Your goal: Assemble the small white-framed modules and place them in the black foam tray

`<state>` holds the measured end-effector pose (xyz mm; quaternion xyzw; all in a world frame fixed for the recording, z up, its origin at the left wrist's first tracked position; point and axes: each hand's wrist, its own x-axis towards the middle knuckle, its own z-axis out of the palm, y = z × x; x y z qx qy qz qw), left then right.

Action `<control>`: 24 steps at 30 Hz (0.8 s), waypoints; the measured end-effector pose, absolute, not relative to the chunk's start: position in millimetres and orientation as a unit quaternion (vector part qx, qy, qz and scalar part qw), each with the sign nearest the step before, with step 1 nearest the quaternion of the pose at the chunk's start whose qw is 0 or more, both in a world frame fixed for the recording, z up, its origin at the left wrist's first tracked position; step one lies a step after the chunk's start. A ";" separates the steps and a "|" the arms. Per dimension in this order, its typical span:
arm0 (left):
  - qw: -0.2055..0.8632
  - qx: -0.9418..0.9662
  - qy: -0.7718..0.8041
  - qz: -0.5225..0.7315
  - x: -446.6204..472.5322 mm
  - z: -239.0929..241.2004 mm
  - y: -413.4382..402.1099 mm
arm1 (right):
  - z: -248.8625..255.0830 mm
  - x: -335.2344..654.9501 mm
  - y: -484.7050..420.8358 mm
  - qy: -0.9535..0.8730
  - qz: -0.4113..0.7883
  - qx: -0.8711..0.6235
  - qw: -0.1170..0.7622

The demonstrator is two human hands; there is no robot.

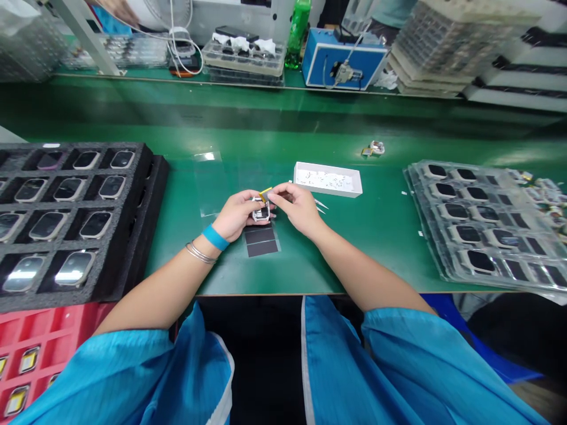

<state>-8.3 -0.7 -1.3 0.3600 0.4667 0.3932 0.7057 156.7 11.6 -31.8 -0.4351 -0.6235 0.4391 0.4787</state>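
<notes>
My left hand [238, 211], with a blue wristband and metal bangles, grips a small silver-white watch case [261, 213] with dark parts inside. A yellow strip [265, 193] stands up at the top edge of the case. My right hand [297, 206] is closed, thumb and forefinger pinched at this strip; whether they grip the strip itself or a thin film on it is too small to tell. Tweezers [321, 206] poke out beside my right hand, their other end hidden by it. Beneath the case lies a sheet of dark rectangles [261, 241] on the green bench.
A white box [328, 179] with tiny parts stands behind my right hand. Clear film [208, 186] lies left. Black foam trays [84, 224] with watches are at the left, clear plastic trays [476, 224] at the right. A loose assembly [375, 147] lies farther back.
</notes>
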 end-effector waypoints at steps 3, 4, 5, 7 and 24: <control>0.739 0.352 0.437 0.373 -8.9 0.1 -1.4 | -27.4 156.8 8.9 -0.635 0.363 -0.465 0.499; 0.745 0.354 0.429 0.369 -8.7 0.1 -1.7 | -25.9 156.8 7.7 -0.641 0.344 -0.469 0.501; 0.746 0.357 0.426 0.368 -8.2 -0.1 -2.0 | -24.7 156.7 6.3 -0.646 0.330 -0.471 0.502; 0.736 0.360 0.434 0.376 -6.6 -1.1 -2.2 | -22.8 155.8 3.6 -0.656 0.312 -0.471 0.501; 0.772 0.263 0.400 0.418 -11.0 -5.1 2.5 | -19.2 156.1 -4.4 -0.817 0.122 -0.415 0.382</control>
